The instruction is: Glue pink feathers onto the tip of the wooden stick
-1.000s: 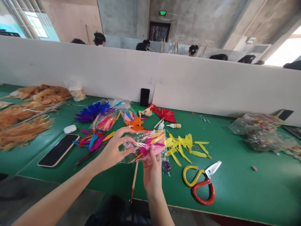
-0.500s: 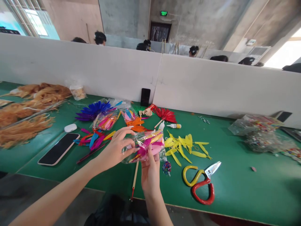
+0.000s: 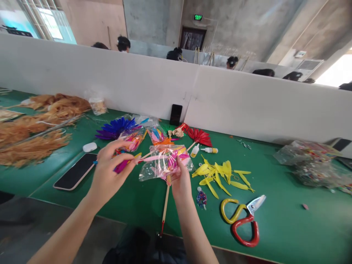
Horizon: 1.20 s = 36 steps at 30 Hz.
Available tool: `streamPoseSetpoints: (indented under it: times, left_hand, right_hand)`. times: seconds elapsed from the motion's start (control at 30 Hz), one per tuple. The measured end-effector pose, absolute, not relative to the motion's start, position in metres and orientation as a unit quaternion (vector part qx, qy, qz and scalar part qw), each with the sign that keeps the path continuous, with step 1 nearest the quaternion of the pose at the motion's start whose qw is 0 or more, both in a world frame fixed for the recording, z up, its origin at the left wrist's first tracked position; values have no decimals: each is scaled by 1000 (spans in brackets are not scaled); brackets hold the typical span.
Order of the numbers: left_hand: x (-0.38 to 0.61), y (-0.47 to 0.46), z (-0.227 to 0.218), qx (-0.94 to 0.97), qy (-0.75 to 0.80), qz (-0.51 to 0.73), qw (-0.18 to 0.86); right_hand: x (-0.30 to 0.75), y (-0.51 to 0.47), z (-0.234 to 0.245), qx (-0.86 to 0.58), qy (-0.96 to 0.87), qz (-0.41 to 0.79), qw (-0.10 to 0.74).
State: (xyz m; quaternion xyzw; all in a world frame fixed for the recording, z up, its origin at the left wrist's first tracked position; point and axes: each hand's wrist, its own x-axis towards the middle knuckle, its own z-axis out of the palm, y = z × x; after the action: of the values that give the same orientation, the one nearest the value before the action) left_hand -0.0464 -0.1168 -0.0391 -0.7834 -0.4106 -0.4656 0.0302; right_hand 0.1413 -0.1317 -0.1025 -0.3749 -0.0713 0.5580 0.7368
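Note:
My right hand [image 3: 182, 180] grips a clear plastic bag of coloured feathers [image 3: 165, 161] from below, above the green table [image 3: 288, 227]. My left hand [image 3: 110, 170] pinches a pink feather [image 3: 154, 158] by its end, drawn partly out of the bag's left opening. Under the bag a wooden stick with a red tip [image 3: 165, 207] lies toward the table's front edge. Loose coloured feathers [image 3: 121, 167] show behind my left hand.
Yellow feathers [image 3: 220, 172], yellow-and-red scissors [image 3: 242, 220], two small glue bottles [image 3: 203, 149], a bead bag [image 3: 201, 198], red fan [image 3: 199, 136], blue feathers [image 3: 117, 127], phone [image 3: 74, 171], white case [image 3: 90, 147], straw bundles [image 3: 33, 143], bags [image 3: 310, 157]. White divider [image 3: 247, 102] behind; people beyond it.
My left hand moved left away from the bag, pulling a pink feather out of it. The view shifted slightly, so everything sits a bit further right.

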Motion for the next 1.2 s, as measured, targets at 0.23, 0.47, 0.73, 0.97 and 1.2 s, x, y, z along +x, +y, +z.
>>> streamPoseSetpoints:
  times: [0.23,0.47,0.73,0.97,1.2]
  left_hand:
    - [-86,-159,-61,-540,-538,-637,114]
    - [-90,-165,-87,-533,-578,-618,11]
    - [-23,-167,-120,-675,-511,-517,-129]
    - [5,-170,-130,-786,-438,-379,-216]
    - [14,-133,-112,-724,-373,-198,-544]
  right_hand:
    - [98,-50,-104,-425,-158,578,679]
    - [87,-52,-94,-449,-299,606,584]
    - [100,-176,-101,-378,-438,615,535]
    - [162,-193,-123,-520,-427,491,553]
    - [169,-212,-126,-493,-470,628,377]
